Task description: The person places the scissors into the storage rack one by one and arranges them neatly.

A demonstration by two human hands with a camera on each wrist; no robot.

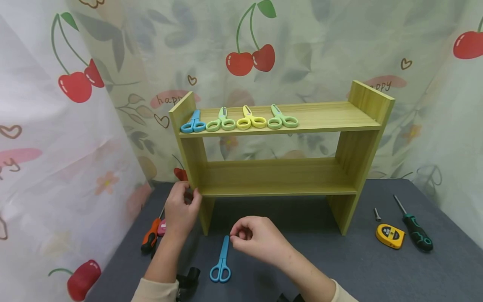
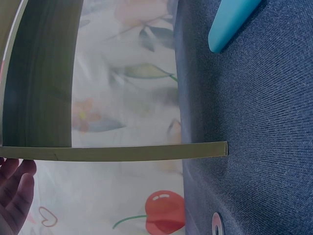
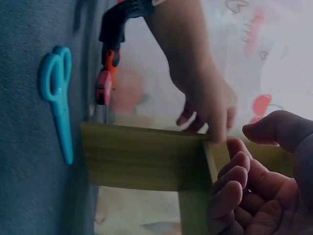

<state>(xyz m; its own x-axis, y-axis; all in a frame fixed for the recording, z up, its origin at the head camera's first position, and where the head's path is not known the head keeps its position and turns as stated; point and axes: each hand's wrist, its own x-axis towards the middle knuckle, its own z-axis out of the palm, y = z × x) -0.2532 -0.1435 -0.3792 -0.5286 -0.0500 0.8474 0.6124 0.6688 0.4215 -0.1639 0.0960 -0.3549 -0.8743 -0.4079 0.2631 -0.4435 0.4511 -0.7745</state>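
A wooden shelf [image 1: 279,177] stands on the table. My left hand [image 1: 183,207] is at its left side panel [image 2: 117,153]; in the left wrist view the fingertips [image 2: 28,169] touch the panel's outer face. Blue scissors [image 1: 221,262] lie on the cloth in front of the shelf, handles towards me. Just right of their tip hovers my right hand [image 1: 260,239], its fingers loosely curled with nothing between them. On the top board sit blue scissors [image 1: 194,122], green scissors [image 1: 222,121], yellow scissors [image 1: 250,119] and another green pair [image 1: 281,119], in a row from the left.
An orange screwdriver [image 1: 151,235] and a pink item [image 1: 162,227] lie left of the shelf. To the right are a yellow tape measure [image 1: 390,236], a bolt [image 1: 377,214] and a green-and-black screwdriver [image 1: 416,231]. Patterned curtains hang behind and beside the dark table.
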